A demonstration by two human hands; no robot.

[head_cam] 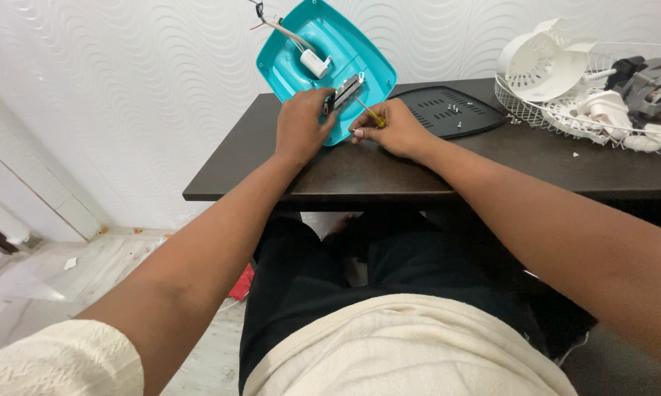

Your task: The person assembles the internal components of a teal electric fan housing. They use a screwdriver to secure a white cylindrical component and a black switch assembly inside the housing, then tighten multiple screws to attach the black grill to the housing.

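The left hand (302,123) is gripping the lower edge of a teal plastic shell (323,62), fingers curled closed around it, propping it tilted up on the far edge of the dark table (360,172), near its left corner. The shell's hollow inside is facing the camera.

Inside the shell: a small white cylinder part (315,63) with wires (275,22) running up past the top rim, and a grey metal switch block (345,92) sitting just right of the left thumb.

The right hand (395,128) is resting on the table just right of the shell, closed around a screwdriver (371,114) with a yellow handle. The shaft is pointing up and left toward the switch block; whether the tip is touching it cannot be told.

Just behind the right hand a black vented plate (451,111) is lying flat on the table, with a few small screws (455,108) resting on it.

At the far right of the table a white wire basket (521,108) is holding white plastic fan parts (543,62) and a dark grey motor piece (656,84).

The person is sitting at the table, dark trousers and a cream top showing below.
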